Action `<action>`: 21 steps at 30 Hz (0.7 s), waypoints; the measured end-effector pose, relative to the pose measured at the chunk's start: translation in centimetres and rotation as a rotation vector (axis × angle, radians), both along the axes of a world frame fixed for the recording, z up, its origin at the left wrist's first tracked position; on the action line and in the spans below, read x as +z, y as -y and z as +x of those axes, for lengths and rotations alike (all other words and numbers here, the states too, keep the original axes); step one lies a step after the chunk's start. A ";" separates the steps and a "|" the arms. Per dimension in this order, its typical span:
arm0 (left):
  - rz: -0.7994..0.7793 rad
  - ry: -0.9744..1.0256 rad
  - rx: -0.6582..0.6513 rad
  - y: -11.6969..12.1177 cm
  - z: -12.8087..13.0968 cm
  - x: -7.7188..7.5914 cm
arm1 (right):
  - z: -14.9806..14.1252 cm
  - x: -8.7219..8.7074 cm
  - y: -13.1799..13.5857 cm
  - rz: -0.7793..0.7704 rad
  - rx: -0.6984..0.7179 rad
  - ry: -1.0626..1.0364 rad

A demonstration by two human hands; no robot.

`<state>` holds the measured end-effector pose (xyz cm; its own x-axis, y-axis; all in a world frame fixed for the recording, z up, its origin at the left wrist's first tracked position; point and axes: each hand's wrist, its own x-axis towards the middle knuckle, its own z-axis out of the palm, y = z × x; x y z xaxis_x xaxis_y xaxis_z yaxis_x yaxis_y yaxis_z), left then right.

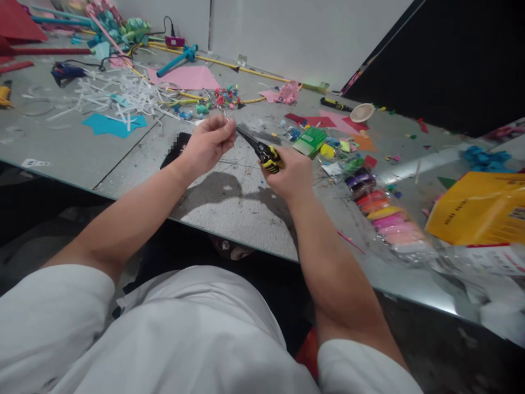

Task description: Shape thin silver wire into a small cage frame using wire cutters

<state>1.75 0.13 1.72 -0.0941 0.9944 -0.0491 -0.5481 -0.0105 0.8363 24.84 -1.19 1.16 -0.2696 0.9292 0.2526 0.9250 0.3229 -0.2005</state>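
Observation:
Above the table's front part, my right hand (293, 172) is wrapped round the black and yellow handles of long-nose pliers (264, 153). Their dark, narrow jaws point up and left, and the tip reaches my left fingertips. My left hand (211, 142) is closed in a pinch at that tip; what lies between the fingers is too small to make out. Beyond it, small coloured pieces (227, 97) lie in a cluster with thin wires. Under my left wrist is a dark object (174, 150), partly hidden by the hand.
White paper strips (118, 90) are heaped at the back left, beside a blue paper piece (117, 125). On the right lie a green packet (309, 141), bags of coloured clay-like material (389, 219) and a yellow package (479, 210). A white panel (287, 38) stands behind the table.

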 end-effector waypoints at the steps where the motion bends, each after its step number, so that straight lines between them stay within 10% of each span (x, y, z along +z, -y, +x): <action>1: 0.008 0.005 -0.006 0.0 0.0 0.0 | 0.1 -0.1 0.0 0.004 0.000 0.001; 13: 0.082 0.062 -0.043 -0.5 -0.3 -0.8 | 2.8 -5.7 -4.3 0.353 0.106 -0.056; 21: 0.088 0.066 -0.052 -0.4 -0.3 -0.9 | 3.5 -6.3 -4.8 0.367 0.154 -0.036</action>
